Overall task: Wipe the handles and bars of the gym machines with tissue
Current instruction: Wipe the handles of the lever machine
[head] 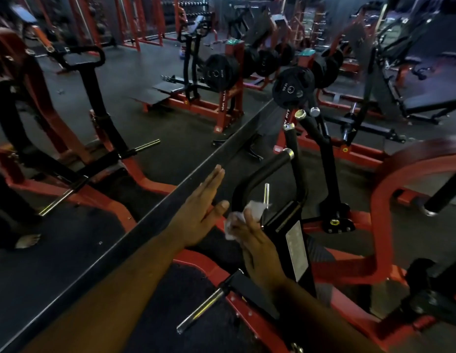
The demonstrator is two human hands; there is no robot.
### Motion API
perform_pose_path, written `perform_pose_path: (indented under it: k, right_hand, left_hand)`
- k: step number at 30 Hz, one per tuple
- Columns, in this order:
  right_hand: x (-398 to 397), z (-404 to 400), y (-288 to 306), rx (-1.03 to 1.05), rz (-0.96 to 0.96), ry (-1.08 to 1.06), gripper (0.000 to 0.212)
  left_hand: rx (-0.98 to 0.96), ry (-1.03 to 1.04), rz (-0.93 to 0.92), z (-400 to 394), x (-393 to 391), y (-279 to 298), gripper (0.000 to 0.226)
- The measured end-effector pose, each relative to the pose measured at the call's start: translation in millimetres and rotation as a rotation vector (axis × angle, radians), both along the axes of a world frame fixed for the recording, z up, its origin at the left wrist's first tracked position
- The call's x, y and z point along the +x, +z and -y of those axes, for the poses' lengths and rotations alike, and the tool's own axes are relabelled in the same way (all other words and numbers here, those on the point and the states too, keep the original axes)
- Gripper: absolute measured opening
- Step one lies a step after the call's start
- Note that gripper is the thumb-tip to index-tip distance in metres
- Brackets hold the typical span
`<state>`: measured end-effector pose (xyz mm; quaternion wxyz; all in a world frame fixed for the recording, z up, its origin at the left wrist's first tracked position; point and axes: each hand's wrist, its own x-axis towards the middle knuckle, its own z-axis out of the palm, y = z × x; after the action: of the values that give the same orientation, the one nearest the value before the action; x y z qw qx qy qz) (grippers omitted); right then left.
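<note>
My right hand (257, 247) holds a crumpled white tissue (255, 209) against the lower part of a curved black handle bar (260, 175) on a red and black gym machine. A chrome pin (266, 193) stands just behind the tissue. My left hand (202, 208) lies flat with straight fingers on the dark diagonal ledge (155, 220) of a wall mirror, just left of the bar. More black handles with chrome end caps (300, 114) rise behind the bar.
The mirror on the left reflects the machine and a bare foot (28, 240). A chrome peg (201, 310) sticks out of the red frame (374, 225) below my arms. Black weight plates (291, 89) hang on racks behind, with more red machines around.
</note>
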<state>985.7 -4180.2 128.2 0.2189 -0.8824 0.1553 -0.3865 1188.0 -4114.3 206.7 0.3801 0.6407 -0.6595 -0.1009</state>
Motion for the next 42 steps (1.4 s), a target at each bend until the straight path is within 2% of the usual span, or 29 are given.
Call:
perform_pose_path:
  k: [3,6,7,9,12,15,18,20,22,24,26,29,31,32,35,38,40,42]
  right_hand:
    - [-48.0,-3.4,-31.7,0.010,-0.131,0.017,0.052]
    - [-75.9,10.6,-25.7,0.191,-0.031,-0.236,0.045]
    - [-72.6,18.3,-15.7,0.246,0.035,-0.313,0.042]
    - [-47.1,27.5,11.2,0.265,0.078,-0.333,0.039]
    - [-4.5,14.6,19.3,0.310,-0.020,-0.234,0.040]
    - [-4.2,-7.4,2.6,0.313,-0.075,-0.274,0.047]
    - [-32.4,8.4,-11.8,0.140,-0.183,-0.199,0.050]
    - [-54.8,26.7,-16.7,-0.047,-0.318,-0.082,0.058]
    - [-76.2,53.1,-13.2,-0.201,-0.439,0.061,0.056]
    - [-91.3,85.3,-0.9,-0.341,-0.439,0.059,0.053]
    - [-94.4,114.4,17.3,-0.250,-0.386,-0.101,0.059]
    - [-80.2,134.4,26.4,0.080,-0.359,-0.403,0.058]
    - [-67.9,116.5,6.5,0.217,-0.380,-0.496,0.057]
    - [-63.0,100.2,-8.0,0.247,-0.303,-0.512,0.057]
    - [-59.6,44.0,-42.7,0.274,-0.098,-0.483,0.050]
    - [-67.0,8.0,-53.9,0.293,-0.133,-0.349,0.052]
    - [-78.6,-0.2,-39.5,0.235,-0.165,-0.205,0.054]
    - [-85.7,10.1,-17.1,0.183,-0.116,-0.134,0.053]
  left_hand:
    - [0.053,-0.022,0.142,17.2,-3.8,10.4,0.077]
    - [0.095,-0.027,0.287,36.5,-13.4,20.8,0.071]
    - [0.116,-0.021,0.307,43.3,-18.4,25.2,0.069]
    - [0.142,-0.008,0.350,55.9,-27.5,33.0,0.067]
    - [0.190,-0.023,0.409,72.1,-35.9,32.0,0.065]
    - [0.208,-0.012,0.404,75.8,-36.9,21.1,0.062]
    - [0.151,0.010,0.390,75.8,-37.8,15.5,0.060]
    - [0.135,0.018,0.387,76.1,-38.6,15.6,0.059]
    - [0.133,0.019,0.385,76.4,-39.3,15.1,0.059]
    - [0.125,0.019,0.382,75.5,-39.7,14.0,0.058]
    - [0.113,0.028,0.369,75.6,-40.2,12.3,0.057]
    - [0.091,0.050,0.359,75.1,-42.9,12.1,0.056]
    - [0.085,0.065,0.362,73.8,-45.1,13.0,0.056]
    - [0.079,0.074,0.365,73.3,-46.3,13.2,0.056]
    - [0.062,0.100,0.370,72.3,-49.8,12.1,0.055]
    - [0.072,0.108,0.351,72.8,-51.4,10.3,0.055]
    - [0.074,0.108,0.336,72.4,-52.0,11.1,0.055]
    - [0.070,0.104,0.327,71.9,-52.2,11.3,0.054]
